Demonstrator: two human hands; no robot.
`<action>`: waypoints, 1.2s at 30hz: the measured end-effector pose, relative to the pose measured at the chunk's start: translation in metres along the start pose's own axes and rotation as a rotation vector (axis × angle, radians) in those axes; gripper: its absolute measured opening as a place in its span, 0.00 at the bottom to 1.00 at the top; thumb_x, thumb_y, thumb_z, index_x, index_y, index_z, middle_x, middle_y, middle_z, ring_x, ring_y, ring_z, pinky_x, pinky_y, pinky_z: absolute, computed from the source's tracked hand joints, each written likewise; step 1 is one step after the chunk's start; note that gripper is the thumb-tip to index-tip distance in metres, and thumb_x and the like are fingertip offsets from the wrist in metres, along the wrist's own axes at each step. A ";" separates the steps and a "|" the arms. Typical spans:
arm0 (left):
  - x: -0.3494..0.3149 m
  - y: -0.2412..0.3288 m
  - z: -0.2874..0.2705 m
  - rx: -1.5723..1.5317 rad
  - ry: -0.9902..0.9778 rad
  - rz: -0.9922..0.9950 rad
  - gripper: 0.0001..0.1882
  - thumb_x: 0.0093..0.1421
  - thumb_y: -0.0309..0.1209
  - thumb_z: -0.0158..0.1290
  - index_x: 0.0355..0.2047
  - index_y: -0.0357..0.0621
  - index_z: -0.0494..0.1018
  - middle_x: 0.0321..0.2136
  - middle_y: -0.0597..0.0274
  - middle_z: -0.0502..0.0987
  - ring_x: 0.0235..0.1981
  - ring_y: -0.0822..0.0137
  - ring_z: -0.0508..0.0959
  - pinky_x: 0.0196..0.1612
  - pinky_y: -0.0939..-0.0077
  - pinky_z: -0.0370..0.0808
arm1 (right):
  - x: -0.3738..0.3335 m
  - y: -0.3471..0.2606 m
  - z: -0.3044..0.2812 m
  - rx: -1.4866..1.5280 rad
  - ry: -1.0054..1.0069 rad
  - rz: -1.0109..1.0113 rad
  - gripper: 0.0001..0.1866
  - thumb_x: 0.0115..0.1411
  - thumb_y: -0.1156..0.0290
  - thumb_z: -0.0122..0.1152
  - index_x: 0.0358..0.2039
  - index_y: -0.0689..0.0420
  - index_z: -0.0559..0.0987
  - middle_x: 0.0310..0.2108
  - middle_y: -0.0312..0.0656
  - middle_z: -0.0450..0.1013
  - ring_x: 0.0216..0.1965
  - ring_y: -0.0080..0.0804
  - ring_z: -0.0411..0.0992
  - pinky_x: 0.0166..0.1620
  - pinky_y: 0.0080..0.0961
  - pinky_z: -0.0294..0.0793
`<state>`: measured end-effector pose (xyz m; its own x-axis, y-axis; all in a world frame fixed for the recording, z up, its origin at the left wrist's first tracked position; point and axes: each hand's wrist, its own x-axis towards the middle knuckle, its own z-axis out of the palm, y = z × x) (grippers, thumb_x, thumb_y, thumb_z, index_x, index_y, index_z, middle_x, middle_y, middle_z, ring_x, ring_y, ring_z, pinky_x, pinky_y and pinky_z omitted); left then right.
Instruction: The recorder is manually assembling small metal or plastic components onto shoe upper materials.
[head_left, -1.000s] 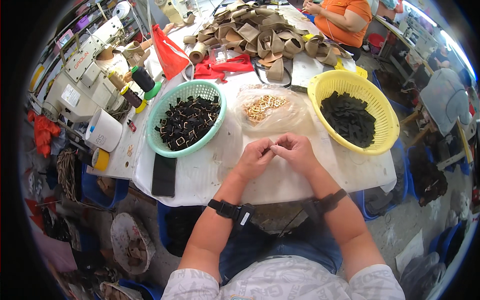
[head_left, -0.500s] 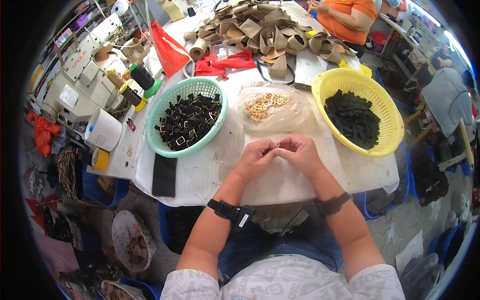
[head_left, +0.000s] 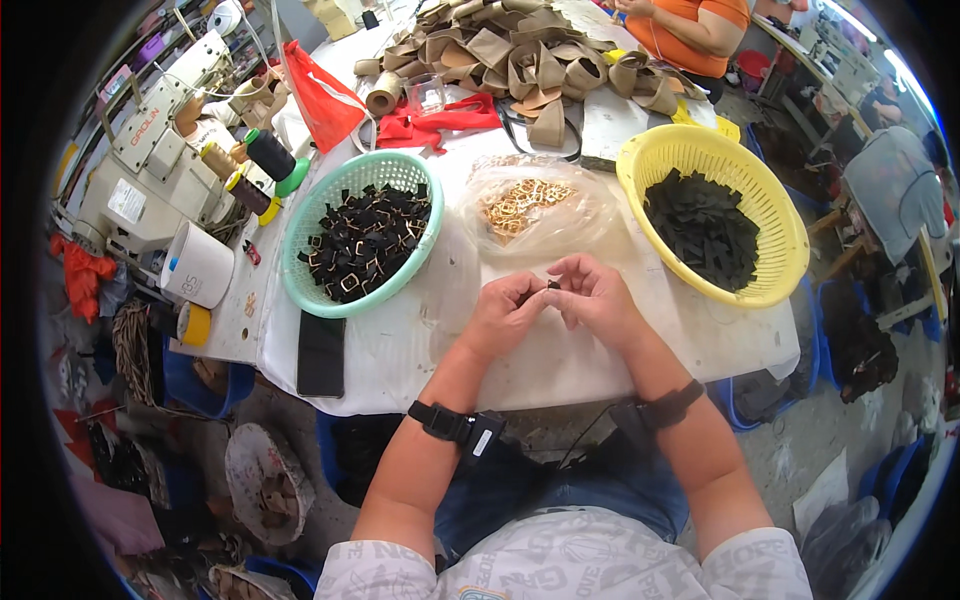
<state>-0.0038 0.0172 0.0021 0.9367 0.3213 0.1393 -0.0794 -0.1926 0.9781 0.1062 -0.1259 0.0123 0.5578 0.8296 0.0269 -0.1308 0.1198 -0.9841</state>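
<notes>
At centre frame, the left hand [head_left: 508, 315] and right hand [head_left: 596, 297] meet, fingertips pinched together on a small black piece [head_left: 549, 286]. It looks like mid-assembly, likely fitting it to a ring. Next calls for steady alignment, then the green basket [head_left: 300, 262] at left.

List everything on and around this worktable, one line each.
green basket: one, left of centre, holds black pieces with gold buckles
yellow basket: one, right, holds black fabric pieces
clear bag: one, centre, holds gold buckles
tan strap loops: a pile, far side
red cloth: one, beyond the baskets
black phone: one, near edge, left
sewing machine: one, white, far left
left hand: pinching a small dark piece
right hand: meets the left hand
</notes>
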 end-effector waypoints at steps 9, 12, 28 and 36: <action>0.000 0.004 0.002 -0.023 0.013 -0.043 0.06 0.60 0.27 0.56 0.29 0.36 0.75 0.19 0.73 0.70 0.20 0.82 0.64 0.22 0.83 0.62 | 0.002 0.005 -0.004 0.030 0.015 0.005 0.03 0.62 0.74 0.56 0.33 0.60 0.75 0.22 0.32 0.70 0.18 0.15 0.66 0.20 0.12 0.61; 0.001 0.003 0.003 0.059 -0.001 -0.021 0.06 0.60 0.27 0.56 0.29 0.36 0.75 0.19 0.72 0.71 0.20 0.82 0.64 0.22 0.84 0.63 | 0.003 0.010 -0.004 -0.025 0.030 -0.022 0.03 0.62 0.74 0.56 0.33 0.59 0.74 0.22 0.30 0.69 0.18 0.14 0.64 0.21 0.12 0.61; -0.001 0.006 0.004 -0.028 -0.040 -0.088 0.07 0.62 0.28 0.54 0.31 0.35 0.76 0.22 0.67 0.76 0.22 0.80 0.71 0.26 0.84 0.70 | 0.006 0.006 -0.003 -0.197 0.012 -0.063 0.04 0.61 0.75 0.56 0.30 0.61 0.75 0.25 0.29 0.71 0.27 0.12 0.65 0.31 0.13 0.65; 0.000 -0.001 0.001 -0.039 -0.047 -0.088 0.07 0.63 0.28 0.53 0.30 0.36 0.75 0.21 0.69 0.74 0.21 0.80 0.70 0.25 0.85 0.68 | 0.007 0.012 -0.002 -0.235 0.046 -0.080 0.05 0.61 0.74 0.56 0.30 0.63 0.75 0.26 0.32 0.72 0.28 0.15 0.67 0.32 0.15 0.67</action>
<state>-0.0033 0.0161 0.0014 0.9556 0.2911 0.0463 -0.0087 -0.1291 0.9916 0.1103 -0.1194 0.0004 0.5957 0.7965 0.1036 0.1068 0.0493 -0.9931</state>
